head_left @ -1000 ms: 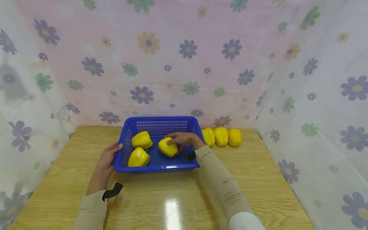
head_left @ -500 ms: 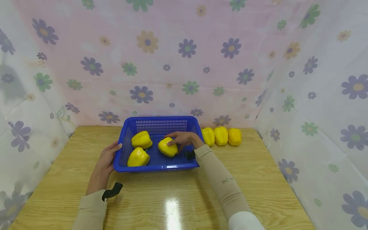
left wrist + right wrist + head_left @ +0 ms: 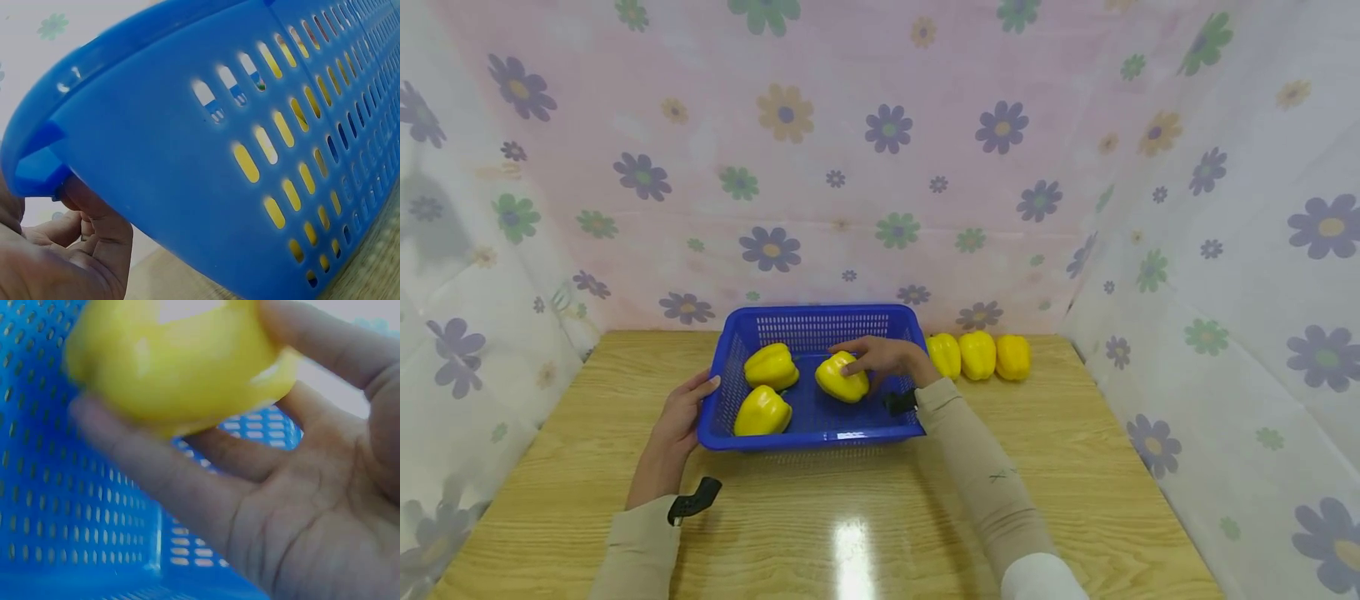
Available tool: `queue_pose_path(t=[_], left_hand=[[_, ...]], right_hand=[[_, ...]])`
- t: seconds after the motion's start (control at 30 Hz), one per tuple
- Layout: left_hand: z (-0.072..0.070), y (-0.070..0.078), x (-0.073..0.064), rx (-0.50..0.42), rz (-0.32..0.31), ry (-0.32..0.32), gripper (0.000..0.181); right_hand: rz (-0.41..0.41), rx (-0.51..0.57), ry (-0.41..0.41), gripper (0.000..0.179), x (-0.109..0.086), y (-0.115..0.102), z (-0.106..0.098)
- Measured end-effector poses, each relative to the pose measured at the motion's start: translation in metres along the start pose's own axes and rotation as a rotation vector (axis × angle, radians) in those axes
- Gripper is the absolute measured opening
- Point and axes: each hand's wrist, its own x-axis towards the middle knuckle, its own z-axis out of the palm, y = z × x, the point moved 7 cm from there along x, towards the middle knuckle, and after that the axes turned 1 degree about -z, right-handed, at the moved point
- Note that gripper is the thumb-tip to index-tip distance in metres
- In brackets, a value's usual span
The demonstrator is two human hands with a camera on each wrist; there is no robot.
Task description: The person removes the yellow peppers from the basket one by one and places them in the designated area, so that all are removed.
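A blue plastic basket (image 3: 820, 311) with slotted walls stands on the table. My left hand (image 3: 679, 417) holds its left end, thumb on the rim; the left wrist view shows fingers (image 3: 106, 231) curled beneath the basket's lip (image 3: 62, 87). Inside the basket, my right hand (image 3: 889, 357) grips a yellow bell pepper (image 3: 841, 377) between thumb and fingers. Up close in the right wrist view, the held pepper (image 3: 181, 369) looks glossy and slightly blurred. Two more yellow bell peppers lie along the basket's left side, one farther back (image 3: 771, 365) and one nearer (image 3: 763, 411).
Just right of the basket, three yellow bell peppers (image 3: 977, 356) sit in a row on the wood-grain table (image 3: 775, 533), near its back edge. Flower-patterned cloth (image 3: 850, 208) rises behind and at both sides. A black wrist mount (image 3: 695, 500) sticks out from the left sleeve.
My right hand has raised the gripped pepper slightly and shifted it a little to the right. The left hand and the basket stay nearly where they were.
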Motion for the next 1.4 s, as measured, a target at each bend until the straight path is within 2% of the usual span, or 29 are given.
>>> queue_pose_path(t=[0.2,0.33,0.5,0.63,0.8,0.9,1.03,1.27,1.4], left_hand=[[0.000,0.000,0.000,0.002,0.004,-0.008,0.073],[0.000,0.000,0.000,0.010,0.000,-0.016,0.074],[0.001,-0.001,0.001,-0.002,0.003,-0.023,0.073],[0.001,0.000,0.001,-0.006,0.002,-0.020,0.073],[0.001,0.001,0.002,0.002,0.002,-0.018,0.075],[0.001,0.000,0.002,0.005,-0.005,-0.020,0.075],[0.000,-0.001,0.002,0.008,-0.006,-0.021,0.075],[0.000,0.000,0.002,0.012,0.002,-0.020,0.075],[0.000,-0.001,0.002,0.015,0.002,-0.015,0.074]], right_hand=[[-0.095,0.029,0.054,0.062,-0.025,-0.011,-0.013],[-0.164,0.042,0.103,0.060,-0.054,-0.022,-0.020],[-0.235,0.097,0.209,0.060,-0.091,-0.028,-0.027],[-0.359,0.166,0.326,0.060,-0.115,-0.025,-0.031],[-0.538,0.236,0.504,0.060,-0.133,-0.007,-0.033],[-0.599,0.284,0.604,0.061,-0.141,0.011,-0.033],[-0.618,0.372,0.688,0.064,-0.148,0.035,-0.030],[-0.603,0.526,0.747,0.061,-0.162,0.073,-0.022],[-0.578,0.564,0.773,0.058,-0.171,0.091,-0.021]])
